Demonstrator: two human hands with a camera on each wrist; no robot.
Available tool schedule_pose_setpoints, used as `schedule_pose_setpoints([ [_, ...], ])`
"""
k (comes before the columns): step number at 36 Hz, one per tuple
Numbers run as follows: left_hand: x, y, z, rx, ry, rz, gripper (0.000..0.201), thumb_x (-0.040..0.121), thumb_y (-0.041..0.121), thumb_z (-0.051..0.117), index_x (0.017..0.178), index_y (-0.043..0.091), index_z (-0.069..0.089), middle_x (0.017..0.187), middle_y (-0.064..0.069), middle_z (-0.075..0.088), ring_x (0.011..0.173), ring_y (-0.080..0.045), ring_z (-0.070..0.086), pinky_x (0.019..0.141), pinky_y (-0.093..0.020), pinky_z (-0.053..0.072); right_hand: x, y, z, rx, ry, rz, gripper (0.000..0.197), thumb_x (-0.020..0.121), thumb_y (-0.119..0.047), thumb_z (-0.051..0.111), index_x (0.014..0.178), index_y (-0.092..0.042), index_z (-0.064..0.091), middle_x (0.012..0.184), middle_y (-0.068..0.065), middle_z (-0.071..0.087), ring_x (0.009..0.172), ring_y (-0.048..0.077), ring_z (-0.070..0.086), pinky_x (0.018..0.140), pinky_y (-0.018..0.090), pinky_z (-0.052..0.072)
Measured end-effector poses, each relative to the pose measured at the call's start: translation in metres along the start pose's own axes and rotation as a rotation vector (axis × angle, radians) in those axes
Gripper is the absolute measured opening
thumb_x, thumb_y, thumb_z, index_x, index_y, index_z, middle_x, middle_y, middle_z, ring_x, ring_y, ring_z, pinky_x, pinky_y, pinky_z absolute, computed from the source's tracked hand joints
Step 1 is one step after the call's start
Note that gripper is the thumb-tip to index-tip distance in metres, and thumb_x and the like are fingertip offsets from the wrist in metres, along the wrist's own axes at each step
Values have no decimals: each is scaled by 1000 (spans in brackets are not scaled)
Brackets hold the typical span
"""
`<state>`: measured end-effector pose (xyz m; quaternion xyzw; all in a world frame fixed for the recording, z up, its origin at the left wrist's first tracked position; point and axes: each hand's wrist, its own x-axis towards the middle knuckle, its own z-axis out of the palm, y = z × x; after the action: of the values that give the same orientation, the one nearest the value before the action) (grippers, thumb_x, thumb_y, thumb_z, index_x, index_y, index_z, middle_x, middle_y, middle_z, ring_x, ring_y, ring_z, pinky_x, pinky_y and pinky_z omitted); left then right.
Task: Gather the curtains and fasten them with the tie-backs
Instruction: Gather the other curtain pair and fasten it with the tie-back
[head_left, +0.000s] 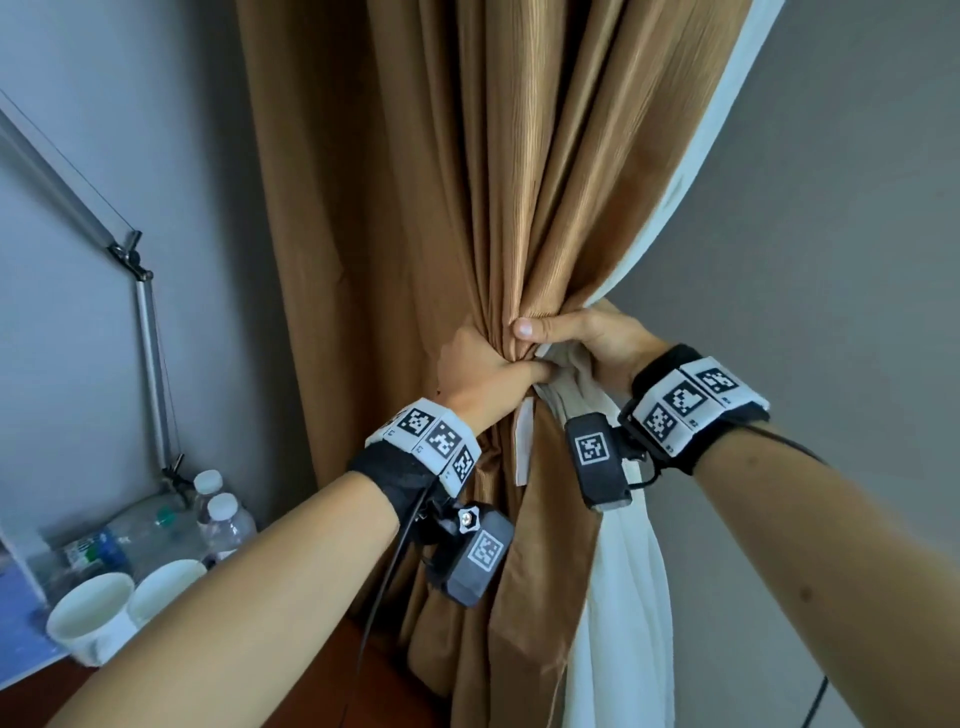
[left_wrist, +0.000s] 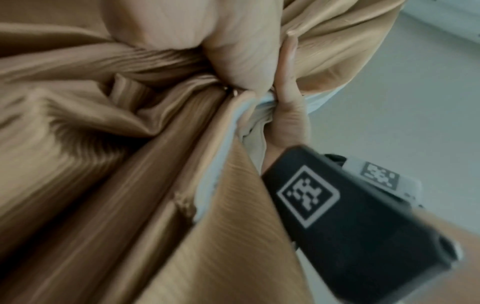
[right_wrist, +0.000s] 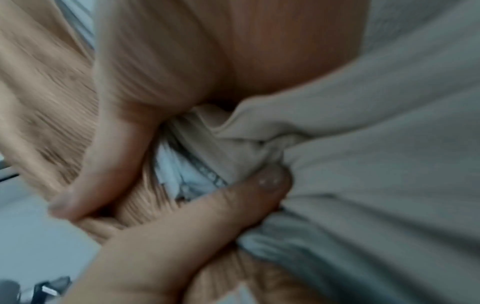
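A brown ribbed curtain (head_left: 493, 182) with a white lining (head_left: 623, 597) hangs in the middle, bunched at waist height. My left hand (head_left: 488, 374) grips the bunch from the left, its thumb (right_wrist: 221, 205) pressing into the pale fabric. From the right, my right hand (head_left: 576, 332) wraps round the same bunch, with its thumb (right_wrist: 111, 164) laid across the brown folds. A pale beige strip of cloth (head_left: 576, 379) sits between the two hands; whether it is the tie-back I cannot tell. A white tab (head_left: 524, 441) hangs just below the grip.
At the left a metal lamp arm (head_left: 145, 332) rises from a desk that holds water bottles (head_left: 223, 514) and two white cups (head_left: 93, 618). Grey wall (head_left: 831, 208) lies right of the curtain. A dark wooden surface (head_left: 337, 675) shows below my left forearm.
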<state>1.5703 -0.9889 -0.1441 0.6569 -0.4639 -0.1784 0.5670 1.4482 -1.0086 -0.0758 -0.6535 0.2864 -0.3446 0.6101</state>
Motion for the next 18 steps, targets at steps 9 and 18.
schedule_pose_setpoints([
  [9, -8, 3, -5, -155, -46, -75, 71, 51, 24, 94, 112, 13, 60, 98, 4, 69, 91, -13, 68, 84, -33, 57, 14, 4, 4, 157, -93, 201, 40, 71, -3, 67, 110, 5, 67, 98, 21, 71, 87, 33, 70, 76, 37, 57],
  [18, -12, 7, -11, -158, -49, -127, 105, 29, 55, 92, 109, 20, 32, 116, 0, 57, 107, -20, 60, 95, -42, 51, 17, 1, 11, 228, -132, 239, 21, 69, -1, 58, 82, 1, 74, 77, 13, 73, 69, 25, 71, 67, 30, 59],
])
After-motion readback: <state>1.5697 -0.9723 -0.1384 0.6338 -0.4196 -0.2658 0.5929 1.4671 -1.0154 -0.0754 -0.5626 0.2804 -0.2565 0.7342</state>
